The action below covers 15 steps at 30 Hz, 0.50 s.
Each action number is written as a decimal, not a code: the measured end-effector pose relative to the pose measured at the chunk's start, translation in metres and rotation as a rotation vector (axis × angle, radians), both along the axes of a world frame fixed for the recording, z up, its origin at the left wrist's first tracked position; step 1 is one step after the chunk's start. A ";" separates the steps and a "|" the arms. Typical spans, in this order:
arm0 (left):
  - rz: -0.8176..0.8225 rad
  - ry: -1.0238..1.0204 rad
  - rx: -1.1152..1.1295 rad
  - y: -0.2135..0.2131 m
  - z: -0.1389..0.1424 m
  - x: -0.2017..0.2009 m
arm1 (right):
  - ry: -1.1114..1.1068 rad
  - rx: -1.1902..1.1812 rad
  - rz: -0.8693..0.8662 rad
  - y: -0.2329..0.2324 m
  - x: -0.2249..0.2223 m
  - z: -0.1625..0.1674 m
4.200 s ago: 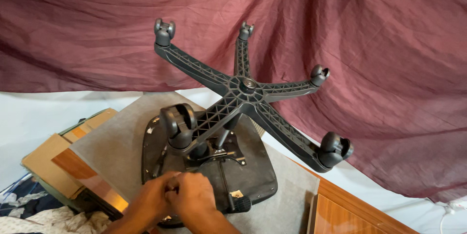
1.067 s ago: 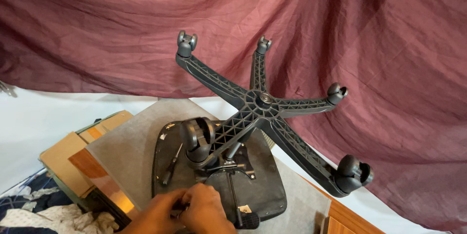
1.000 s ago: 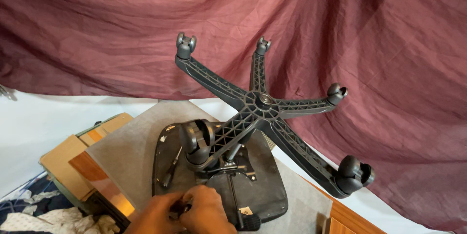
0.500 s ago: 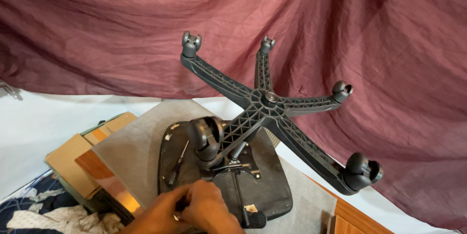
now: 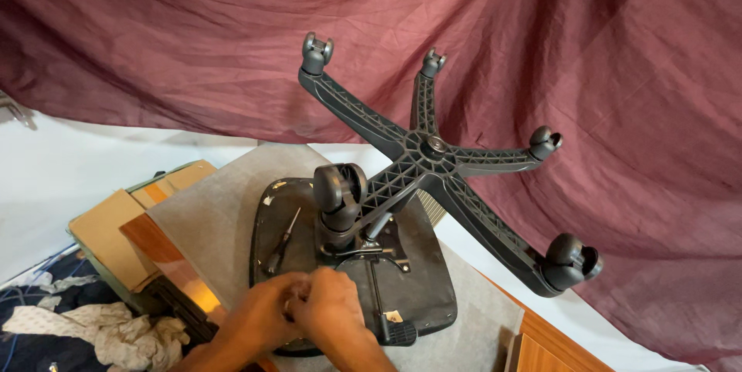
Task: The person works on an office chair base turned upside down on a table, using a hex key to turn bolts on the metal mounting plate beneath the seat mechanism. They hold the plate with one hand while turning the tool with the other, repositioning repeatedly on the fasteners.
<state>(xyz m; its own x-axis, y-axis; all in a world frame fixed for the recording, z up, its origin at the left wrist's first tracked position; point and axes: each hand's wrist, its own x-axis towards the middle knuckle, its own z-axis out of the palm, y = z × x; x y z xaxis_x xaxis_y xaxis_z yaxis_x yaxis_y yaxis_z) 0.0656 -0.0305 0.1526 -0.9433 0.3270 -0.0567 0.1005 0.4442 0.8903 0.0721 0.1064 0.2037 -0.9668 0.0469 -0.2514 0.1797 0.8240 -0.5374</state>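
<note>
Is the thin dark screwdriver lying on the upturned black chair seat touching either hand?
Apart. The head view shows the thin dark screwdriver with bare seat between it and the left hand.

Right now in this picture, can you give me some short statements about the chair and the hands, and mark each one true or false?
1. The chair lies upside down, its five-arm base pointing up. True.
2. The screwdriver is held in the left hand. False: it lies loose on the underside of the seat, apart from both hands.
3. Both hands are together at the near edge of the seat, the right hand touching the left. True.
4. The curtain behind is blue. False: it is dark red.
5. One caster is near the seat, just above the hands. True.
6. The chair rests on bare wood. False: a grey mat lies under it.
</note>
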 end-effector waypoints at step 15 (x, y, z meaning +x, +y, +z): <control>0.136 0.142 -0.155 0.016 -0.003 -0.006 | 0.067 0.008 0.035 0.013 0.010 0.007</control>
<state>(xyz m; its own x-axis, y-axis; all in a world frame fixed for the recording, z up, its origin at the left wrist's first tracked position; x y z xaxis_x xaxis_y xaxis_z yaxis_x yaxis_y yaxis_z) 0.0595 -0.0143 0.1496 -0.9802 0.1941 0.0397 0.1494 0.5925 0.7916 0.0818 0.1198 0.2106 -0.9824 0.0143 -0.1860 0.1145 0.8335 -0.5405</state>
